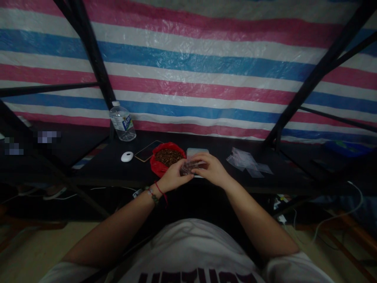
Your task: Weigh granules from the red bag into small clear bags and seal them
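Observation:
Between my two hands is a small clear plastic bag (188, 168) with something dark brown inside. My left hand (173, 175) is closed on the bag's left side, with a red cord and a beaded bracelet on the wrist. My right hand (212, 169) curls round the bag's right side, fingers and thumb pinching it. Just left of the hands sits an open red plastic bag (159, 169) filled with small brown grains or seeds (169, 157). Behind my right hand lies a pale flat device (198, 151), partly covered, its kind unclear.
Several empty clear zip bags (246, 161) lie on the black table (218, 143) at right. A phone (147, 151), a white oval case (127, 157) and a clear plastic bottle (122, 122) stand or lie at left. Dark metal posts (98, 65) rise either side before a striped sheet (200, 74).

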{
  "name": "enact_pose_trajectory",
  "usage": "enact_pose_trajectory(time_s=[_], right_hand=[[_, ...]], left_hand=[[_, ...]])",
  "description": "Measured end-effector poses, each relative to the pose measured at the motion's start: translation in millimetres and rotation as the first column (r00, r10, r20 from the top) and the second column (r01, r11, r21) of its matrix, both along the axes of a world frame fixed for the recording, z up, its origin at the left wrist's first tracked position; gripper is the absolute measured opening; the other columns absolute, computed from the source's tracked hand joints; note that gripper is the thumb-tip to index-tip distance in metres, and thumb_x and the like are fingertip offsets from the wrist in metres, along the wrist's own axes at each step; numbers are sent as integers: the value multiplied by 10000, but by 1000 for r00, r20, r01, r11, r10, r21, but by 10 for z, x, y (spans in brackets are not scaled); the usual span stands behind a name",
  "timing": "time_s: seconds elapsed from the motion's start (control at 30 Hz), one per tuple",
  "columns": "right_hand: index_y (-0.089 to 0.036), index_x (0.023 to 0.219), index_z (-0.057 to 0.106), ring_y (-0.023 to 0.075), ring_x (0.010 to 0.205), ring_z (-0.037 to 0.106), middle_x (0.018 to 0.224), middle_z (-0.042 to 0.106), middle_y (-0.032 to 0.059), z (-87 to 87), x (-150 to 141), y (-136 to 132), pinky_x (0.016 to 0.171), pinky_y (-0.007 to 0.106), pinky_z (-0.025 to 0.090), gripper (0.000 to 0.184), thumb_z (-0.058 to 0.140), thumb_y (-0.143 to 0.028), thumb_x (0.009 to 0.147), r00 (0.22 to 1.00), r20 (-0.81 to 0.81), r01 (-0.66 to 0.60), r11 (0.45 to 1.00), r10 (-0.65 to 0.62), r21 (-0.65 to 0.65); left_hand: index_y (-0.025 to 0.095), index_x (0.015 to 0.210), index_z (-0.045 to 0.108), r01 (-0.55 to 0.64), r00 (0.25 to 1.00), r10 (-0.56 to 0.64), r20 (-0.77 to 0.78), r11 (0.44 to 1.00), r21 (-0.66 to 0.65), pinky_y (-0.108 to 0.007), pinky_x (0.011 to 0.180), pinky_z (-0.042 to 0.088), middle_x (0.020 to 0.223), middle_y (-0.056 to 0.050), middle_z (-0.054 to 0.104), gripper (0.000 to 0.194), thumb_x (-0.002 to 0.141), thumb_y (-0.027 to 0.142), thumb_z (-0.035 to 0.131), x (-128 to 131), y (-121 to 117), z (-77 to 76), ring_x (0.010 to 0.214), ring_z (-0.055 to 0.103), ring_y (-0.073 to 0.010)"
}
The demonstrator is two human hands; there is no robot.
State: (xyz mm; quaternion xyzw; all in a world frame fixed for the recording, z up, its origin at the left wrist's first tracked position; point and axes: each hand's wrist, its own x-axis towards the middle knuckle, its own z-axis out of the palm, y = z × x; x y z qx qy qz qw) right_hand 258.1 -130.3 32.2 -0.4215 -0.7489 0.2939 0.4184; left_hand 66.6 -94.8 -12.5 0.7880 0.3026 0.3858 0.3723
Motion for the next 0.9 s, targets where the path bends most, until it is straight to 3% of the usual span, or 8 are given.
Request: enact_pose_trajectory(time_s=[0.2,0.33,0.47,0.6,0.73,0.8,0.9], right_hand=[[-279,1205,640,208,1075,606,1177,635,65,24,21,-66,901,366,517,402,652,-204,811,995,73,-85,983,74,162],[-279,1224,617,207,1063,611,1192,636,64,-34,9,-44,910,373,516,394,634,-237,833,997,-31,-66,983,72,169],[-268,1191,626,199,1018,604,1161,606,72,-27,25,-29,866,359,539,403,679,-260,792,986,-165,1,988,24,152],[-262,1229,603,195,979,590,1148,559,84,13,72,-48,778,343,553,517,706,-204,725,1000,-1,-1,995,1,98],[-219,1146,619,192,979,600,1098,597,68,-91,131,117,810,335,524,454,649,-143,700,999,39,-20,996,16,87],[-201,1168,571,187,968,616,1067,631,56,-204,175,316,858,348,502,475,625,-139,701,998,-24,66,994,-64,87],[-195,1221,511,202,991,618,1046,666,57,-402,252,670,894,366,475,537,667,-198,707,971,33,232,969,-236,85]], left_hand=[[146,1164,548,53,997,-51,58,998,-41,-369,889,478,1103,-96,649,487,747,361,679,69,-66,-45,970,623,-234],[145,1170,539,126,982,-107,154,985,-122,-372,926,446,1135,-101,632,510,742,372,698,103,-87,-55,1021,597,-241],[165,1097,569,168,947,-69,313,938,-303,-321,879,439,1075,-74,635,488,700,392,741,96,-80,-35,972,590,-206],[175,1034,563,312,861,-16,509,806,-503,-241,682,437,820,-8,613,426,695,368,733,61,-43,-46,713,566,-120],[151,1005,584,523,778,-36,627,590,-616,-242,578,406,739,-11,583,410,698,399,695,24,-32,-26,605,535,-116],[138,990,601,617,728,-47,684,481,-623,-252,564,400,723,-17,566,420,698,431,675,10,-66,30,585,519,-117],[124,973,616,733,631,-78,771,385,-561,-262,562,394,710,-25,543,444,694,467,655,2,-156,155,586,500,-123]])
